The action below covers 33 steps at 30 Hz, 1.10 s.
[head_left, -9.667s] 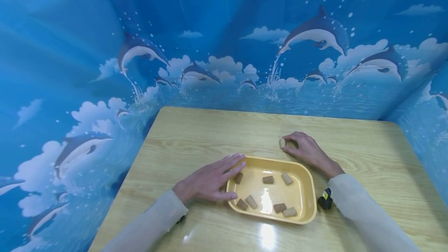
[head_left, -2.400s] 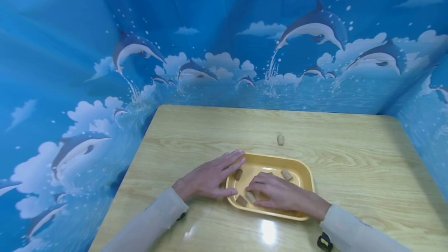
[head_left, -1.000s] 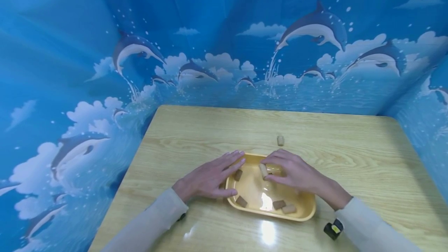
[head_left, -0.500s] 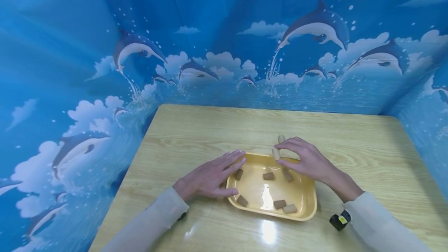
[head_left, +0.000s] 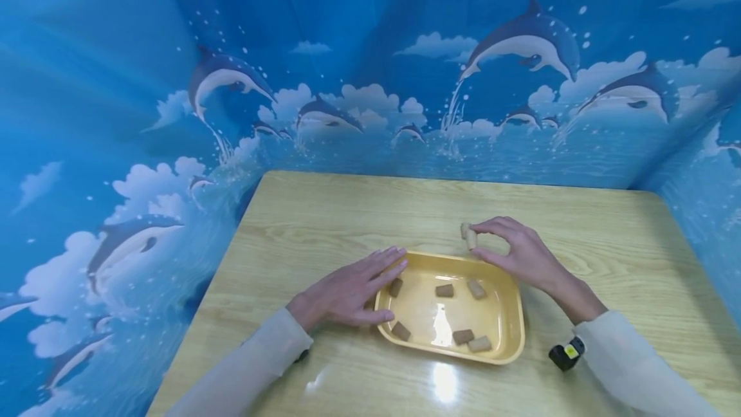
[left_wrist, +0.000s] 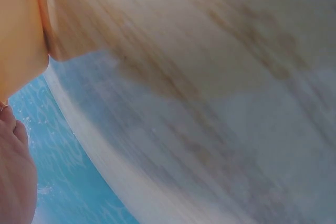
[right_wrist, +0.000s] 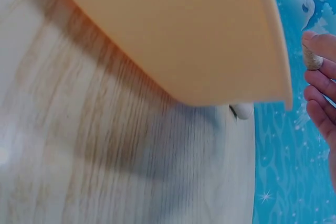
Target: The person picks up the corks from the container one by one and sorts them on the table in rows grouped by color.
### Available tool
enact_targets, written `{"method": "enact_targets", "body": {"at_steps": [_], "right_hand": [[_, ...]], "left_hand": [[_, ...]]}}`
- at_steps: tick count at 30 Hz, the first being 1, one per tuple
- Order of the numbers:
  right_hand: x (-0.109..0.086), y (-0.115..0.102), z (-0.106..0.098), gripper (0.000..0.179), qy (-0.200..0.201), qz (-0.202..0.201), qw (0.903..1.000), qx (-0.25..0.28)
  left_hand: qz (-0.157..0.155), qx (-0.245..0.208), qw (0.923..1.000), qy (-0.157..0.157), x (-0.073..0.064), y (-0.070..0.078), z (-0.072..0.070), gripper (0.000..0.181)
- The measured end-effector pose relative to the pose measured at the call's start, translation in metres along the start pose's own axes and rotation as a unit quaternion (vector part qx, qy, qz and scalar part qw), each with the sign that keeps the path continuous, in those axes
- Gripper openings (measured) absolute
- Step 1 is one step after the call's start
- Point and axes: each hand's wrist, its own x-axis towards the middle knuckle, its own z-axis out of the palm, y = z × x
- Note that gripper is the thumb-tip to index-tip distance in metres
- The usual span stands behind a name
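Note:
My right hand (head_left: 529, 259) pinches a light cork (head_left: 471, 239) between thumb and fingertips, just beyond the tray's far rim. In the head view this cork overlaps a second light cork (head_left: 465, 230) on the table behind it. The right wrist view shows the held cork (right_wrist: 312, 59) with a speckled, tapered body; the table cork (right_wrist: 242, 110) peeks past the tray. My left hand (head_left: 350, 291) lies with fingers extended across the left rim of the yellow tray (head_left: 417, 307). Inside the tray lie several corks, such as a brown cork (head_left: 444, 291) and a light cork (head_left: 476, 289).
The wood-grain table (head_left: 324, 217) reaches back to a blue dolphin-print curtain (head_left: 370, 147), which also hangs at both sides. A black wrist camera (head_left: 566, 353) sits at my right sleeve.
Since the oldest frame, my right hand has set one light cork on the table and lifted another from the tray, carrying it back to that cork. The left hand stays at the rim.

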Motion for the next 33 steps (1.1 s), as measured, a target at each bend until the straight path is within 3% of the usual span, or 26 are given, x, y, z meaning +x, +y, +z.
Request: {"method": "enact_targets", "body": {"at_steps": [10,33], "right_hand": [[-0.002,0.022,0.003,0.045,0.018,0.021,0.9996,-0.005],[-0.010,0.058,0.012,0.047,-0.010,0.113,0.9935,-0.008]], "left_hand": [[0.003,0.006,1.0000,0.002,0.000,0.000,0.000,0.099],[-0.004,0.014,0.9999,-0.008,0.001,0.001,0.000,0.097]]}}
